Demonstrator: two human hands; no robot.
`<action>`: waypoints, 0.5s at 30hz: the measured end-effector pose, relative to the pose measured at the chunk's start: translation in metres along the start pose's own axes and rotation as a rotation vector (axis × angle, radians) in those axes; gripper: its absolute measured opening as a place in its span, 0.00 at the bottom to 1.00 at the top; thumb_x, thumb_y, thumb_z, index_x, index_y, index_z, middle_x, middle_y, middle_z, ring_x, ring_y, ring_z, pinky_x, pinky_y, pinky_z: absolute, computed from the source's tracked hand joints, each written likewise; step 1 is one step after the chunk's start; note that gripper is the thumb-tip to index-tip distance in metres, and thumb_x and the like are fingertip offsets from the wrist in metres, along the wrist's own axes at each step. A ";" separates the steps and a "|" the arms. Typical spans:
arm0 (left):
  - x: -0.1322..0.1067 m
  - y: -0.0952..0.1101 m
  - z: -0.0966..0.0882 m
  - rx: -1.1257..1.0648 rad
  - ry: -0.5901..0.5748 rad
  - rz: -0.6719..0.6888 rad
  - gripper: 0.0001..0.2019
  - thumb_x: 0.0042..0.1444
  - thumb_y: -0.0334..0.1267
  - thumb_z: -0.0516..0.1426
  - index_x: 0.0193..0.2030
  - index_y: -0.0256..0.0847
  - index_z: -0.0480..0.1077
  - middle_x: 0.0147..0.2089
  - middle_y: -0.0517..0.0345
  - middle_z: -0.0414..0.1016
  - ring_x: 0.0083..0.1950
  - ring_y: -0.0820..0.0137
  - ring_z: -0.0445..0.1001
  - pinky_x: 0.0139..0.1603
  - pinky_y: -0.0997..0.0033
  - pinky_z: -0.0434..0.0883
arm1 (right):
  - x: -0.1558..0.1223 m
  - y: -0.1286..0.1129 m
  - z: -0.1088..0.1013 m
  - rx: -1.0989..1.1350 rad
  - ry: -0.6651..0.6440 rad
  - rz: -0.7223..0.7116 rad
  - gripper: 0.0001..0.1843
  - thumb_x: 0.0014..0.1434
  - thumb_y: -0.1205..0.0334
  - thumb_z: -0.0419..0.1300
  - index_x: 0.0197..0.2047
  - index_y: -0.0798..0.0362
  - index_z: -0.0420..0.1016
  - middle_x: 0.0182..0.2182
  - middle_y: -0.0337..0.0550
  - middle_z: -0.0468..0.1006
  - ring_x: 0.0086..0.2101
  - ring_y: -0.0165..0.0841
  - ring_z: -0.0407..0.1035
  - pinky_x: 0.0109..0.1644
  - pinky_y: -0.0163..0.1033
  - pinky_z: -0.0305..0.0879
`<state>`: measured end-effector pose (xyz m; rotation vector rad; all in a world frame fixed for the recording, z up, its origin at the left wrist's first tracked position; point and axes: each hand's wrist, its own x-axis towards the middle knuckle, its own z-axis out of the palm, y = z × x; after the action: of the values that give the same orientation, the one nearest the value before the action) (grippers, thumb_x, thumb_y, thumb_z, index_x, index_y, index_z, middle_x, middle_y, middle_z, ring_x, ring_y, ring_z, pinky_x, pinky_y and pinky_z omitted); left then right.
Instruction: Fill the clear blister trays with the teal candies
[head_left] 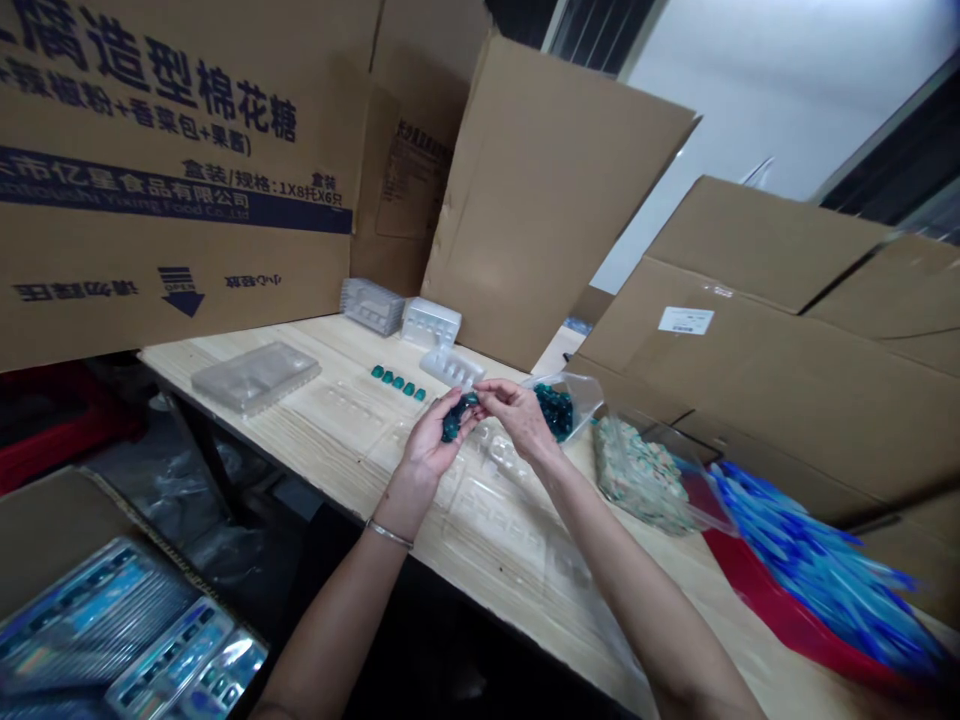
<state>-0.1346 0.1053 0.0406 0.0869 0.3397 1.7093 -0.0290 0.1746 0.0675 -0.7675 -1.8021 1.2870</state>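
Note:
My left hand point(439, 432) is cupped round some dark teal glossy pieces point(452, 424). Its fingers curl up towards my right hand point(517, 412), whose thumb and forefinger press together over the same spot. What lies between those fingertips is too small to make out. Just beyond my hands stands a transparent tub point(587, 392) with many more dark teal pieces point(553, 412) in it. Several teal pieces point(399, 383) lie in a row on the table, to the left of my hands. Under and around my hands lie transparent moulded trays point(495, 515).
Stacked plastic trays point(259, 375) stand at the table's left, others point(373, 306) at the back. To the right are a tub of pale speckled pieces point(641, 470) and a red basin point(780, 600) of blue packets point(810, 560). Large cartons point(562, 180) wall the back. Packed boxes point(90, 620) sit lower left.

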 end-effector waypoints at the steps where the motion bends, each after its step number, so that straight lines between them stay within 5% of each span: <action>1: -0.001 -0.002 0.001 -0.001 0.001 0.018 0.06 0.51 0.22 0.55 0.31 0.35 0.71 0.32 0.54 0.76 0.35 0.72 0.75 0.42 0.69 0.72 | 0.000 0.001 -0.001 -0.035 0.009 -0.017 0.13 0.44 0.58 0.65 0.33 0.55 0.77 0.23 0.39 0.78 0.24 0.30 0.71 0.32 0.36 0.70; 9: 0.004 -0.019 -0.004 -0.043 0.116 0.103 0.06 0.51 0.21 0.55 0.30 0.36 0.67 0.30 0.60 0.72 0.33 0.78 0.73 0.41 0.76 0.70 | -0.008 0.014 -0.002 -0.144 0.046 -0.086 0.13 0.46 0.56 0.65 0.35 0.55 0.78 0.29 0.42 0.79 0.30 0.34 0.73 0.38 0.40 0.70; 12: 0.006 -0.017 -0.006 -0.131 0.139 0.087 0.06 0.54 0.23 0.53 0.30 0.36 0.65 0.30 0.60 0.71 0.34 0.77 0.73 0.44 0.72 0.70 | -0.013 0.012 -0.005 -0.303 0.126 -0.173 0.12 0.49 0.56 0.63 0.34 0.55 0.77 0.32 0.44 0.78 0.30 0.32 0.71 0.37 0.38 0.68; 15: 0.006 -0.010 -0.007 -0.121 0.149 0.053 0.05 0.56 0.26 0.53 0.30 0.38 0.65 0.31 0.60 0.72 0.37 0.74 0.74 0.43 0.71 0.71 | -0.020 0.007 -0.009 -0.517 0.056 -0.281 0.11 0.52 0.56 0.62 0.36 0.54 0.77 0.33 0.45 0.76 0.30 0.31 0.68 0.35 0.36 0.66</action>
<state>-0.1278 0.1111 0.0305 -0.1219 0.3457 1.7898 -0.0111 0.1643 0.0580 -0.7733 -2.1351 0.6151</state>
